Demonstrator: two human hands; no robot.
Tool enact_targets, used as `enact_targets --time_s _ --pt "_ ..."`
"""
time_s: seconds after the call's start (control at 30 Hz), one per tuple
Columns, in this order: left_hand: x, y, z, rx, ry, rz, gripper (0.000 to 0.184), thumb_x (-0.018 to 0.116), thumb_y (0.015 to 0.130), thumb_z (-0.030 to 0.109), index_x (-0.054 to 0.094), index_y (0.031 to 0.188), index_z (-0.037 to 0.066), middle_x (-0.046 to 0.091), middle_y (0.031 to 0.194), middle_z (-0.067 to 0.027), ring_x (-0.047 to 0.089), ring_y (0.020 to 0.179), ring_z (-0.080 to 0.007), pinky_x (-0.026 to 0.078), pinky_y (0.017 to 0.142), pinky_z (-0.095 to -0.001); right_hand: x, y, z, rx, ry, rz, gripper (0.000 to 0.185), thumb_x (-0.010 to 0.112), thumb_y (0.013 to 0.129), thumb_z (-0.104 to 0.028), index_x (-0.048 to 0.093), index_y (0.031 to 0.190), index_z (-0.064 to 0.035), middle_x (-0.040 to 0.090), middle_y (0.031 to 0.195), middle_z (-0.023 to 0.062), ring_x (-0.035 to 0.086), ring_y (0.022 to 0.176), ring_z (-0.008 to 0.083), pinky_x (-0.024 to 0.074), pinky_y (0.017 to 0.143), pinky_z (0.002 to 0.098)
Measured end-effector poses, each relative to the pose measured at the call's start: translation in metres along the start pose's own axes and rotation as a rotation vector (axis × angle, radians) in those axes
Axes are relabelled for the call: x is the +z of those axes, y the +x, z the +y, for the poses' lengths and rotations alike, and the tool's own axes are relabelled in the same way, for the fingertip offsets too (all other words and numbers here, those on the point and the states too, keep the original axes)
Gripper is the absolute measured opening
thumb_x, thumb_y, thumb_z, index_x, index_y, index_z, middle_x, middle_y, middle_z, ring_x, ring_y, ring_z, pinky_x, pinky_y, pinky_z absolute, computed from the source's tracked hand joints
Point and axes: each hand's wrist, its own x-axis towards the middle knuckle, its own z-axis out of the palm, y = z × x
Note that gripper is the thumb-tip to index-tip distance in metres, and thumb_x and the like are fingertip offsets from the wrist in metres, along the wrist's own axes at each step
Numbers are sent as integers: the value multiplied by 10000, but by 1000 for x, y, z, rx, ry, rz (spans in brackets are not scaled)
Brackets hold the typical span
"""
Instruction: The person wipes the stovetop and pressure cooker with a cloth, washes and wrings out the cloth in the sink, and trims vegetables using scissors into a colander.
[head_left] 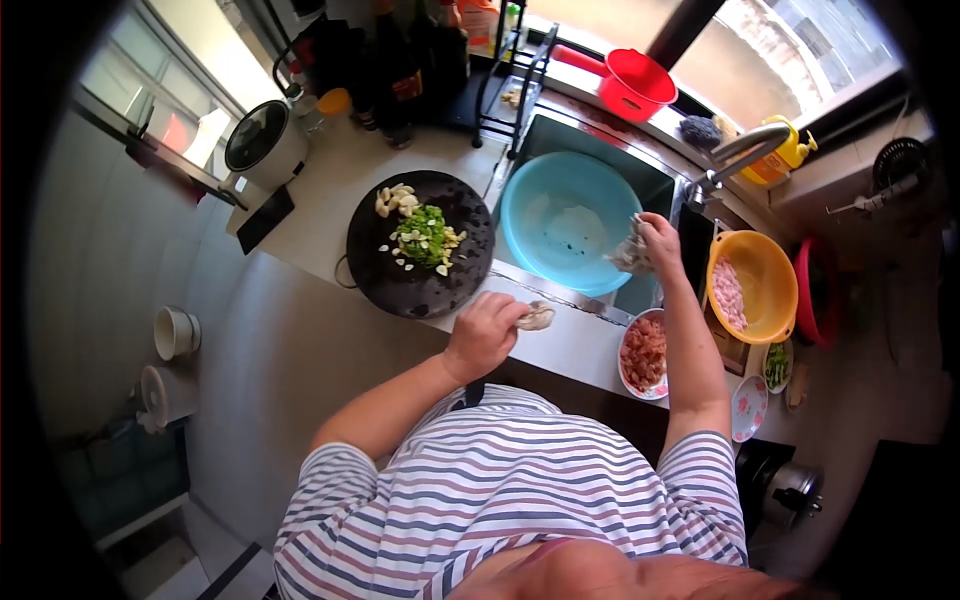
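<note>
My left hand is closed on a small pale, greyish piece over the counter edge, just below the round dark cutting board. Chopped green vegetable and pale garlic-like pieces lie on that board. My right hand pinches a grey, crumpled, wet-looking thing at the right rim of the light blue basin, which sits in the sink and holds some water with dark specks.
Near my right forearm stand a bowl of reddish meat, a yellow basin with pink pieces and a patterned plate. The faucet reaches over the sink's right side. A black rack and bottles stand behind.
</note>
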Motion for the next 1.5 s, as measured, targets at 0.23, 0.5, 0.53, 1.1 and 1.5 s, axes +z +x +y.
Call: enact_targets --time_s 0.23,0.5,0.53,1.1,1.5 --pt "32 14 -35 249 -32 -216 186 573 701 64 580 885 86 527 760 -58 533 697 -223 459 559 -328 -2 -44 -56 248 248 123 266 492 839 -129 556 1071 -16 600 937 72 593 827 151 497 748 284" --pt "48 8 -64 328 192 -755 190 523 745 147 598 919 162 499 878 -69 488 888 -234 388 678 -342 -52 -17 -27 316 469 380 182 547 837 -167 541 967 -40 596 815 79 602 663 191 514 574 302" --pt "47 9 -66 312 194 -768 194 519 750 143 601 924 165 503 880 -69 490 888 -235 387 677 -344 -68 -3 -14 302 505 369 150 523 853 -162 530 956 -53 599 831 88 608 687 200 525 576 324" --pt "169 193 -51 -353 -297 -724 308 635 718 259 613 969 82 636 865 -112 612 791 -253 488 706 -341 -70 43 -26 116 154 411 471 562 776 -140 443 1216 -21 578 925 91 551 775 122 446 684 241" --pt "291 290 -40 -750 -1110 -864 289 559 840 383 613 916 109 615 803 -29 601 728 -155 493 580 -309 -70 8 -34 -43 280 64 345 615 743 -166 532 1044 -18 568 914 40 542 806 103 461 723 251"
